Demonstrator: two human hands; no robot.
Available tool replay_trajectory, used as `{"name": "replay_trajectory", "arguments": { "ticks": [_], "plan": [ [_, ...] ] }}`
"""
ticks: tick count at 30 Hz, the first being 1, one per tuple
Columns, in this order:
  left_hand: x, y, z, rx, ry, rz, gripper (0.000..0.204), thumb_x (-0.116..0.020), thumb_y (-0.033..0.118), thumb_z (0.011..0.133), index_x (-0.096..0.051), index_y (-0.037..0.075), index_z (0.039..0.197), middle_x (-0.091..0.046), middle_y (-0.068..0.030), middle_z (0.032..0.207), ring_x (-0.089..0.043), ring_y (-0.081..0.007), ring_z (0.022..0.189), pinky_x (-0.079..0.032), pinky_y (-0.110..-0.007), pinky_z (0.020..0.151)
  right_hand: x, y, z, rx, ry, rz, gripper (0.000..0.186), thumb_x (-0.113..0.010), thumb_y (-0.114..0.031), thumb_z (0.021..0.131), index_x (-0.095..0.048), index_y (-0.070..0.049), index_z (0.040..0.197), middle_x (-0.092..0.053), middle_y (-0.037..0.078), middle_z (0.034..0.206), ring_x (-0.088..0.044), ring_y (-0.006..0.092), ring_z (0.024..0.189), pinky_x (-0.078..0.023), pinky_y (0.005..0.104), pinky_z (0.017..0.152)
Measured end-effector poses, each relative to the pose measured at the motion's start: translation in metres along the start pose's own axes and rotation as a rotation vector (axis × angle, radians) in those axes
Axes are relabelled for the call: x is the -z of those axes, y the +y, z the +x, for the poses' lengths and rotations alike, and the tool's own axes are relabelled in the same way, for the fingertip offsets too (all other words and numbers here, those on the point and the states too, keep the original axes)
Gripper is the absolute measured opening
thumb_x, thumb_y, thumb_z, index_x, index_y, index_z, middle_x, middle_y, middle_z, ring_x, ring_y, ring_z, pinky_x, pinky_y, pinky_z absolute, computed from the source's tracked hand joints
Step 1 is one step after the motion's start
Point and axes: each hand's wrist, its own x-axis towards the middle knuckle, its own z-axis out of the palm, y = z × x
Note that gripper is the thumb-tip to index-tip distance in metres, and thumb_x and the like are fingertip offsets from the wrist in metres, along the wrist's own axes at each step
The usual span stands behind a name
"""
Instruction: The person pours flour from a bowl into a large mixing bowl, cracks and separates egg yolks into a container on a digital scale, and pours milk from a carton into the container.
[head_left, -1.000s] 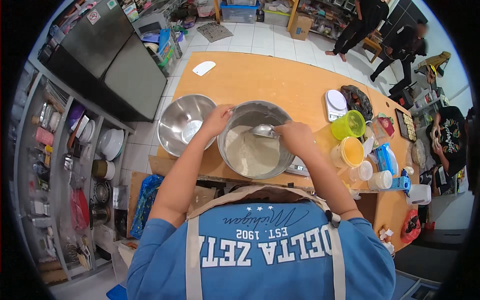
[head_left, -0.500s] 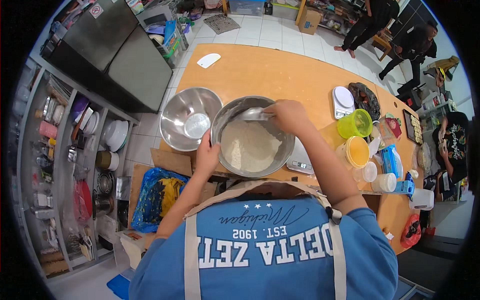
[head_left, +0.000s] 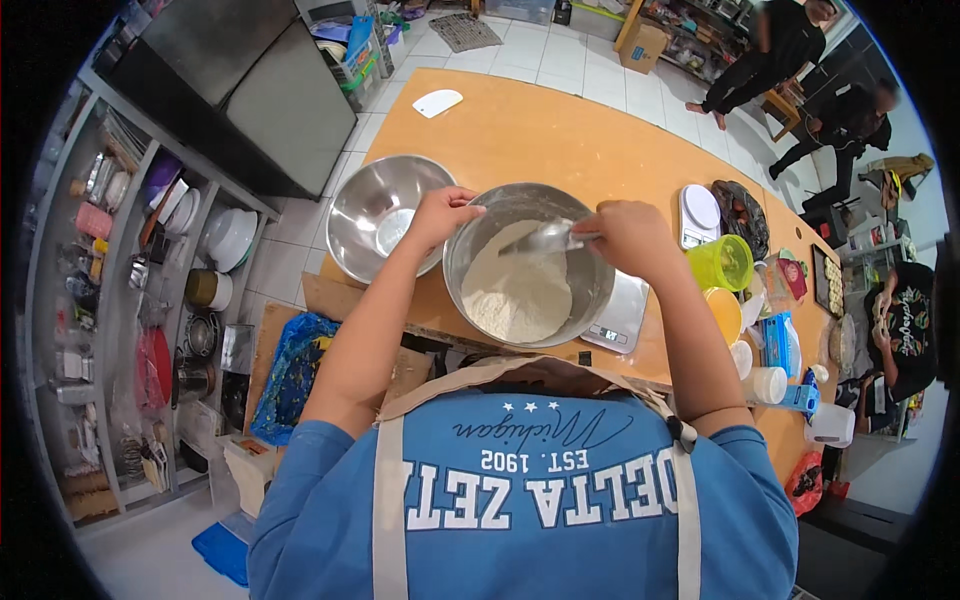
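Note:
A large metal bowl [head_left: 585, 295] of white flour [head_left: 515, 300] sits on the wooden table [head_left: 500, 120]. My left hand [head_left: 443, 210] grips its upper-left rim with closed fingers. My right hand [head_left: 625, 235] is shut on a metal scoop [head_left: 550, 240], whose blurred head is over or in the flour. An empty steel bowl [head_left: 355, 220] stands just left, partly behind my left hand. A silver digital scale [head_left: 620, 310] lies beside the flour bowl's right side, near my right forearm.
Right: white scale [head_left: 700, 215], green container [head_left: 720, 262], tubs [head_left: 765, 385], black bag [head_left: 740, 220], tray of dough pieces [head_left: 826, 280]. Left: fridge [head_left: 285, 130], shelving [head_left: 150, 330], blue plastic-lined box [head_left: 290, 375]. Two people [head_left: 760, 55] [head_left: 840, 130] stand behind the table; another person [head_left: 900, 330] works at right.
My left hand has moved up from the flour bowl's lower-left side to its upper-left rim. The scoop in my right hand has moved from near the far wall toward the flour's middle.

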Motion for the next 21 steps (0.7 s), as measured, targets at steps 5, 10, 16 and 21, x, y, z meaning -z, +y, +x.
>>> {"name": "replay_trajectory", "arguments": {
  "ticks": [5,10,16,21],
  "plan": [
    [-0.007,0.002,0.002,0.003,-0.048,-0.039,0.031,-0.073,0.008,0.081,-0.066,-0.001,0.11,-0.07,-0.0064,0.097,-0.064,-0.0101,0.085,-0.05,-0.025,0.076,-0.058,-0.005,0.016,-0.145,-0.068,-0.157,0.017,-0.061,-0.008,0.076,-0.074,-0.012,0.086,-0.07,0.013,0.095,-0.069,0.0301,0.083,-0.055,0.0399,0.071],
    [-0.007,-0.004,0.0,-0.052,-0.013,-0.041,0.029,-0.072,0.008,0.082,-0.066,0.0,0.109,-0.07,-0.0065,0.095,-0.064,-0.0103,0.084,-0.05,-0.025,0.076,-0.07,-0.015,0.005,-0.01,-0.341,-0.11,0.016,-0.064,-0.014,0.077,-0.074,-0.012,0.09,-0.071,0.012,0.096,-0.068,0.0304,0.089,-0.055,0.0389,0.075],
    [-0.009,-0.002,-0.001,-0.057,-0.032,-0.051,0.024,-0.071,0.007,0.081,-0.068,-0.001,0.104,-0.07,-0.0071,0.089,-0.063,-0.0116,0.079,-0.051,-0.027,0.072,-0.018,-0.018,0.0,0.005,-0.345,0.123,0.023,-0.07,-0.021,0.077,-0.073,-0.015,0.099,-0.071,0.007,0.094,-0.066,0.0278,0.095,-0.053,0.0405,0.079],
    [-0.01,-0.003,0.002,-0.056,-0.035,-0.053,0.023,-0.07,0.006,0.082,-0.068,0.0,0.104,-0.069,-0.0068,0.088,-0.063,-0.0115,0.078,-0.05,-0.026,0.072,-0.018,-0.03,0.027,-0.037,-0.065,-0.134,0.02,-0.066,-0.012,0.076,-0.074,-0.012,0.094,-0.07,0.011,0.089,-0.068,0.0289,0.086,-0.054,0.0398,0.07]
  ]
}}
